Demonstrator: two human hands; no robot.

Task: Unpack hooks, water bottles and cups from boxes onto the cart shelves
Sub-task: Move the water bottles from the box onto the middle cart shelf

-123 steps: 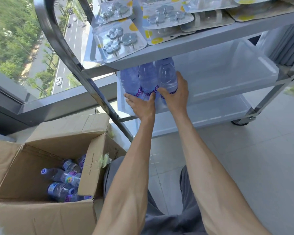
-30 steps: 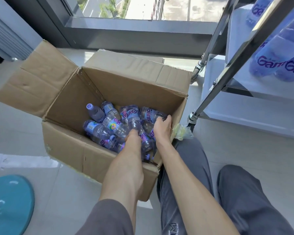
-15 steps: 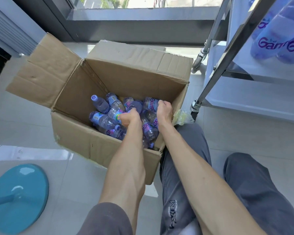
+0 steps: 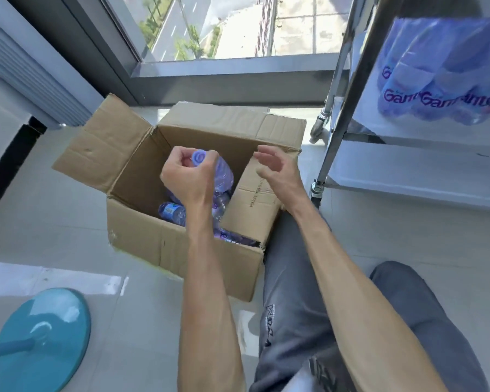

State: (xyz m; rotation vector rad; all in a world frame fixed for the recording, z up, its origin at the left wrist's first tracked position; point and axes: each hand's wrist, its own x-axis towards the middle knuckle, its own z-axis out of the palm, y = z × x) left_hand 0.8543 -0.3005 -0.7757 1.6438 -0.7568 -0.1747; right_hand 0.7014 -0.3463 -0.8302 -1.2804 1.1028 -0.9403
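Observation:
An open cardboard box [image 4: 198, 258] stands on the floor with several purple-labelled water bottles [image 4: 172, 213] lying inside. My left hand [image 4: 188, 176] grips one water bottle [image 4: 222, 174] by its neck and holds it above the box, its cap pointing up. My right hand [image 4: 276, 172] hovers over the box's right flap with fingers loosely curled and holds nothing. Three water bottles [image 4: 436, 89] stand on the cart's middle shelf at the upper right.
The metal cart [image 4: 348, 89] stands right of the box, its lower white shelf [image 4: 413, 176] close to my right hand. A teal round stool base [image 4: 40, 338] sits at lower left. A window runs behind the box. My legs are beside the box.
My left hand has lifted a bottle out of the box. My right hand has let go of the bottles inside and risen above the right flap.

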